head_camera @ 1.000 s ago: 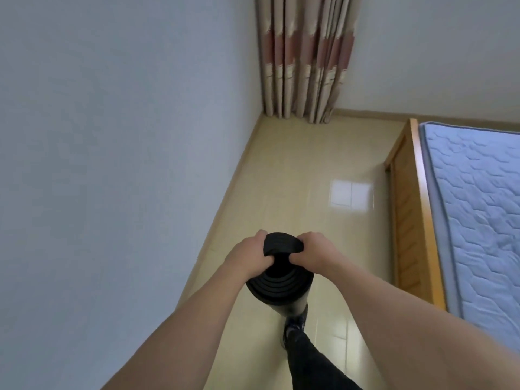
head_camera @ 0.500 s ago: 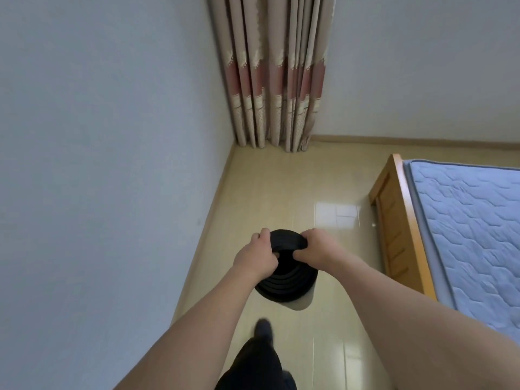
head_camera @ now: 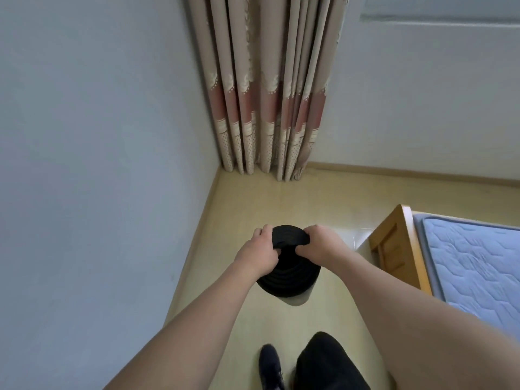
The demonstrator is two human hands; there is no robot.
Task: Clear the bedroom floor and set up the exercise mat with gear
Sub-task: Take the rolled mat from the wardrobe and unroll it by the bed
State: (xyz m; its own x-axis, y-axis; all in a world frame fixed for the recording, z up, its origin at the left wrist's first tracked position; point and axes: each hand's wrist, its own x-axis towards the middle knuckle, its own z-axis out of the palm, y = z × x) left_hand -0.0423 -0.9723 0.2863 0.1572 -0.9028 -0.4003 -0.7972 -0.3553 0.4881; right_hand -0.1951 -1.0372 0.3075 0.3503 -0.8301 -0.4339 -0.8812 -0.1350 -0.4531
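A: Black foam, rolled tight: the exercise mat (head_camera: 287, 273) is seen end-on, coils visible, held out in front over the floor (head_camera: 318, 204).

B: Hands?

A: Both on the upper end of the roll. Left hand (head_camera: 257, 253) curls round the left side, fingers tucked over the edge. Right hand (head_camera: 319, 243) grips the right side the same way, knuckles up. Arms stretch forward from the bottom of the frame.

B: Is the mat touching the ground?

A: Cannot tell. A pale patch sits just below the roll, shadow or outer layer, unclear.

B: Surroundings?

A: Pale yellow tiled floor, narrow strip between a grey-blue wall (head_camera: 98, 164) on the left and a wooden bed frame (head_camera: 394, 243) on the right. Blue quilted mattress (head_camera: 472, 266) lies on the frame. Beige and pink curtain (head_camera: 270, 88) hangs in the far corner, hem near the floor.

B: Feet?

A: One dark shoe (head_camera: 270, 367) at the bottom edge, beside a knee in black trousers (head_camera: 326, 361).
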